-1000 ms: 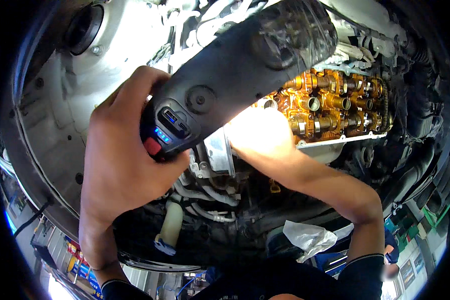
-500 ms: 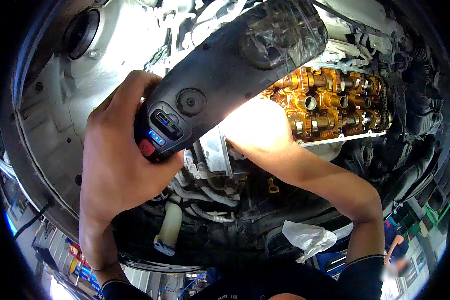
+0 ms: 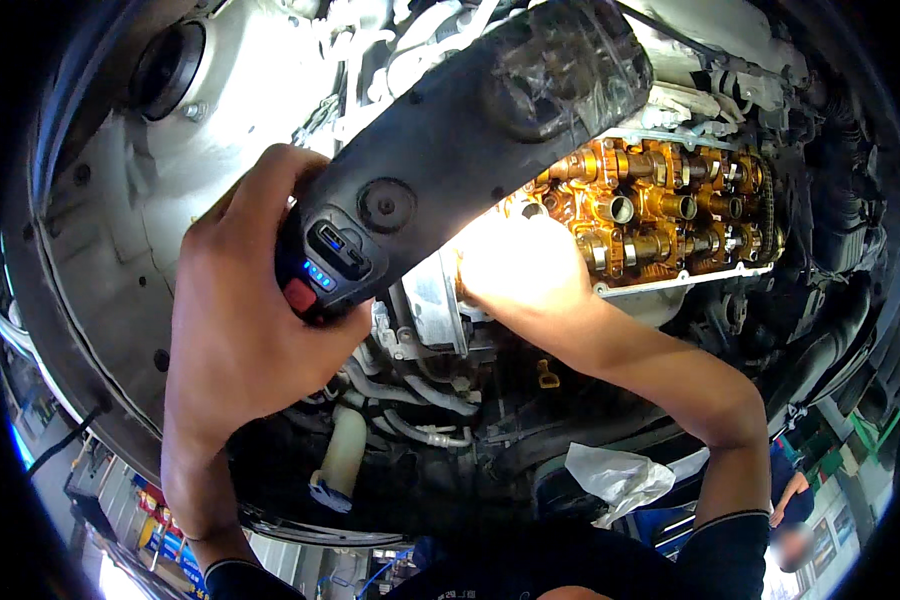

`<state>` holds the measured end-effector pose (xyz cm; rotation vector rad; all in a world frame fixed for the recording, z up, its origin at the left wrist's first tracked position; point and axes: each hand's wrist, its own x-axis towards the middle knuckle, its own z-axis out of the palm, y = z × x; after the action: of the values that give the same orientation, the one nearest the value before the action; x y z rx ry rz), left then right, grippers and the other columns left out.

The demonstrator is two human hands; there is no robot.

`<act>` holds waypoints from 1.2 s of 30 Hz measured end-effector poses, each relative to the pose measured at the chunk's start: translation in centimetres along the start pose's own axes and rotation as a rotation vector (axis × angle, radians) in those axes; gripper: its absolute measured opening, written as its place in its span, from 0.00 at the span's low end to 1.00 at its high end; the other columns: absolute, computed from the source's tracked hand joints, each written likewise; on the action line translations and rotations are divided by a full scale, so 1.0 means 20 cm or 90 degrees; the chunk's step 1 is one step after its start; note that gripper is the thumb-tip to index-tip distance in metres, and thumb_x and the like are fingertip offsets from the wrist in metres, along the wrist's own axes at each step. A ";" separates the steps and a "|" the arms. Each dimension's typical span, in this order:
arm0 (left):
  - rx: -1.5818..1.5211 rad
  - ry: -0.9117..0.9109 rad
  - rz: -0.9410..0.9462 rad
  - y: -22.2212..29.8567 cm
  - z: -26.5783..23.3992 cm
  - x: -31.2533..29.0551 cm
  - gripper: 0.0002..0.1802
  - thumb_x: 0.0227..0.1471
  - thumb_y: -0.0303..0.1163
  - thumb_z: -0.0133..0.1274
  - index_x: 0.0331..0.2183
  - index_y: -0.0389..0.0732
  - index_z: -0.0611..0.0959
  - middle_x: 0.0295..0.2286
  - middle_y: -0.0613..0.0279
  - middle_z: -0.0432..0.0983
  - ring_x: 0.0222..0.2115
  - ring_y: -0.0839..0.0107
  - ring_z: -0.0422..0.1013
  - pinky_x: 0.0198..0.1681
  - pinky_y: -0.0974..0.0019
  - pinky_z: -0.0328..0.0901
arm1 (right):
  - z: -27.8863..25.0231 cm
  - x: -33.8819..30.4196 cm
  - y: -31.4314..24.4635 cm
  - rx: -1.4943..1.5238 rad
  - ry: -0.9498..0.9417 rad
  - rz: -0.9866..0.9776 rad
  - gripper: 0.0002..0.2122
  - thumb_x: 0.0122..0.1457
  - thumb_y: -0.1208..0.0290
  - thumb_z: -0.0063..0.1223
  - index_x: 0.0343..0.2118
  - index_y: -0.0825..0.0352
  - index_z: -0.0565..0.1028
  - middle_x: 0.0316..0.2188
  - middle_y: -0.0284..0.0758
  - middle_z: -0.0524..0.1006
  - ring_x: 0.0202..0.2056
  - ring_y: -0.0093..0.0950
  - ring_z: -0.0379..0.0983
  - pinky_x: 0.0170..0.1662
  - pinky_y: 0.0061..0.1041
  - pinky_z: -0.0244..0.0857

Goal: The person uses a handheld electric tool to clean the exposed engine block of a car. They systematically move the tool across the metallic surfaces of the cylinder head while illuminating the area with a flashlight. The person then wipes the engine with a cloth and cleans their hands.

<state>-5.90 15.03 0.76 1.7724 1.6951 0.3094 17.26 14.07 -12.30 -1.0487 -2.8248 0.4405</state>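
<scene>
My left hand [image 3: 245,300] is wrapped round one end of a black rechargeable work light [image 3: 440,160]. That end carries a port, blue indicator lamps and a red button, while clear tape covers the far end. Bright light falls beneath it onto my right hand [image 3: 530,265], which reaches over the left end of an uncovered engine cylinder head [image 3: 678,207]. The fingers of my right hand are lost behind the lamp and in the glare, so what they touch cannot be made out. Golden, oily camshafts and round tubes show in the cylinder head.
Hoses and pipes [image 3: 435,400] run below the lamp, near a pale reservoir with a blue cap [image 3: 330,490]. A yellow dipstick handle [image 3: 548,375] stands nearby. Crumpled white paper [image 3: 620,475] lies at the front edge. Another person [image 3: 792,495] is at the lower right.
The lamp and my left hand have shifted very slightly to the right. My right hand has dropped a little, showing more of a tube beside it.
</scene>
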 end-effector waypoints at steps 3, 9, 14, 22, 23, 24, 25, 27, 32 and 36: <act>-0.031 -0.008 -0.003 0.01 0.00 0.00 0.28 0.39 0.22 0.65 0.46 0.37 0.77 0.30 0.59 0.77 0.30 0.76 0.73 0.36 0.69 0.69 | -0.03 -0.05 0.01 0.006 0.005 -0.029 0.08 0.49 0.71 0.59 0.30 0.68 0.82 0.24 0.37 0.79 0.26 0.31 0.79 0.27 0.31 0.72; -0.037 -0.006 -0.001 0.01 0.01 -0.01 0.27 0.39 0.22 0.65 0.45 0.37 0.76 0.29 0.60 0.77 0.29 0.76 0.72 0.35 0.70 0.69 | -0.03 -0.07 -0.01 0.072 0.001 -0.053 0.08 0.46 0.72 0.60 0.30 0.67 0.83 0.29 0.38 0.80 0.29 0.31 0.79 0.29 0.32 0.72; -0.012 0.010 0.012 0.01 0.00 0.00 0.27 0.38 0.22 0.65 0.44 0.36 0.76 0.30 0.58 0.78 0.31 0.75 0.73 0.37 0.69 0.69 | -0.08 -0.10 -0.03 0.078 -0.048 -0.012 0.08 0.44 0.72 0.60 0.28 0.66 0.83 0.29 0.37 0.79 0.29 0.31 0.78 0.29 0.32 0.71; -0.014 -0.015 0.003 0.02 0.02 -0.01 0.28 0.38 0.22 0.65 0.45 0.36 0.77 0.31 0.56 0.78 0.33 0.74 0.74 0.40 0.68 0.69 | -0.04 -0.11 -0.01 -0.007 -0.020 -0.023 0.06 0.44 0.72 0.61 0.26 0.66 0.82 0.24 0.36 0.78 0.28 0.31 0.78 0.26 0.31 0.70; -0.008 -0.012 0.010 0.02 0.02 0.00 0.28 0.38 0.22 0.65 0.45 0.35 0.77 0.31 0.56 0.78 0.33 0.74 0.74 0.40 0.68 0.69 | -0.05 -0.11 0.00 -0.010 -0.024 -0.023 0.06 0.44 0.71 0.61 0.26 0.66 0.82 0.24 0.36 0.78 0.28 0.31 0.78 0.27 0.31 0.70; 0.002 -0.007 0.013 0.02 0.01 -0.01 0.28 0.38 0.22 0.65 0.45 0.35 0.77 0.31 0.56 0.78 0.33 0.74 0.74 0.40 0.68 0.69 | -0.05 -0.12 -0.01 -0.023 -0.027 -0.020 0.06 0.44 0.71 0.61 0.26 0.66 0.82 0.24 0.36 0.78 0.28 0.31 0.78 0.27 0.31 0.70; -0.001 -0.006 0.008 0.02 0.01 -0.01 0.28 0.38 0.22 0.65 0.45 0.35 0.77 0.31 0.56 0.78 0.33 0.74 0.74 0.40 0.68 0.69 | -0.06 -0.12 -0.01 -0.030 -0.023 -0.018 0.06 0.44 0.72 0.61 0.26 0.65 0.82 0.24 0.36 0.78 0.28 0.31 0.78 0.27 0.31 0.70; -0.008 -0.007 0.001 0.02 0.01 -0.02 0.28 0.37 0.22 0.65 0.45 0.35 0.77 0.31 0.56 0.78 0.33 0.74 0.74 0.40 0.68 0.69 | -0.07 -0.13 -0.04 -0.039 -0.017 -0.003 0.06 0.44 0.72 0.61 0.26 0.65 0.82 0.24 0.36 0.78 0.29 0.31 0.79 0.28 0.31 0.70; -0.017 -0.014 -0.003 0.02 0.02 0.00 0.28 0.37 0.22 0.65 0.45 0.35 0.77 0.31 0.56 0.78 0.32 0.73 0.75 0.39 0.67 0.70 | -0.06 -0.09 -0.02 0.067 0.005 -0.020 0.07 0.43 0.71 0.60 0.27 0.65 0.82 0.25 0.35 0.78 0.29 0.30 0.79 0.28 0.31 0.70; 0.016 0.011 0.029 0.03 0.02 -0.01 0.28 0.37 0.22 0.65 0.44 0.35 0.77 0.30 0.55 0.78 0.31 0.72 0.75 0.39 0.66 0.70 | -0.07 -0.09 -0.05 0.002 0.058 -0.018 0.07 0.43 0.71 0.60 0.27 0.65 0.82 0.26 0.35 0.79 0.29 0.30 0.79 0.29 0.30 0.72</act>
<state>-5.27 14.67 0.91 1.8326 1.6791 0.3252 18.28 12.43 -10.73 -0.9994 -2.7548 0.3843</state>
